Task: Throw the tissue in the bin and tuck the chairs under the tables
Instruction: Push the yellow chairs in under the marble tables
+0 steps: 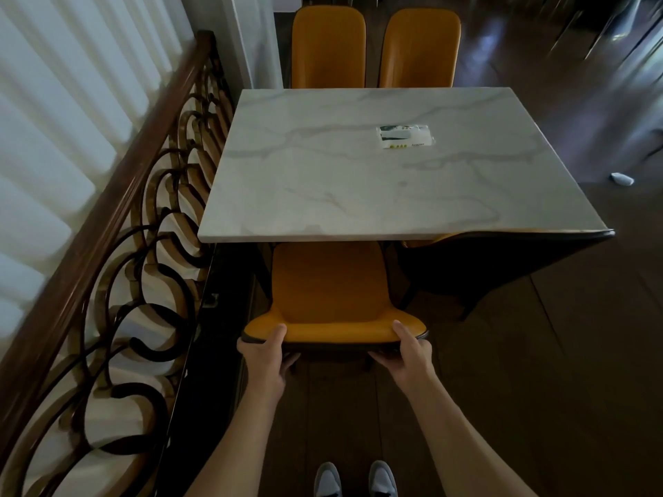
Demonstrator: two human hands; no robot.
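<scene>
Head view: left hand (267, 353) and right hand (409, 349) are clamping the orange padded chair (330, 292), seat partly under the white marble table (358, 174). White crumpled tissue (621, 179) is lying on the floor, unbinned.

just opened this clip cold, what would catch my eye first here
Both hands, left hand and right hand, grip the top of the backrest of an orange chair at the near edge of a marble table. Two more orange chairs stand at the far edge, a tissue pack lies on the tabletop, and a small white object lies on the dark floor to the right.
</scene>
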